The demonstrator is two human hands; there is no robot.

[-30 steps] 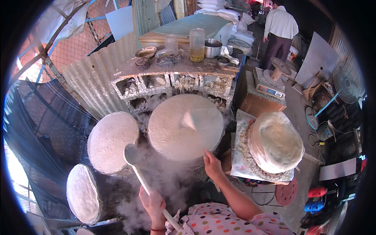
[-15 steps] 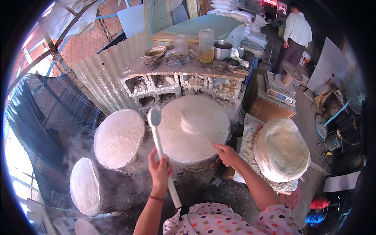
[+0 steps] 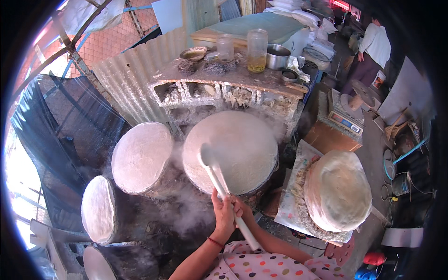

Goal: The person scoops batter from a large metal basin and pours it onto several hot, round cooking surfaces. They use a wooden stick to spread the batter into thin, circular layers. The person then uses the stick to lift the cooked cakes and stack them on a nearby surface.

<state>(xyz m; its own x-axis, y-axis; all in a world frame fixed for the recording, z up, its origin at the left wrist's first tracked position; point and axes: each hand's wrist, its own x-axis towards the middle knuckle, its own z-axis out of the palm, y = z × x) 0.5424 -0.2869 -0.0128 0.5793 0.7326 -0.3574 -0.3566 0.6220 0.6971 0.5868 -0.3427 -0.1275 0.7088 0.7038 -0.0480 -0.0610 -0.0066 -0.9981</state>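
My left hand [image 3: 225, 213] grips a long white pole [image 3: 247, 235] with a rounded, pale head, which tilts over the near part of a large steaming round [image 3: 242, 144] with a whitish top. Close against it, my right hand [image 3: 245, 211] is closed and partly hidden behind the left hand and the pole. A thin, pale, flat tool [image 3: 221, 176] shows alongside the pole, its lower end at my hands. Smaller pale-topped rounds stand to the left, one beside the large round [image 3: 142, 156] and another nearer [image 3: 98, 210]. On the right lies a thick stack of pale round sheets [image 3: 338, 191].
Steam drifts around the rounds. Behind them, a block-built counter [image 3: 224, 86] bears jars [image 3: 257, 51], a metal pot [image 3: 278, 57] and bowls. A scale [image 3: 345, 114] stands on a box at the right. Farther back, a person [image 3: 373, 46] in a white top stands.
My right hand has moved left from the large round's right edge to beside my left hand. The pole's head has swung right and down over the round. The view has shifted slightly.
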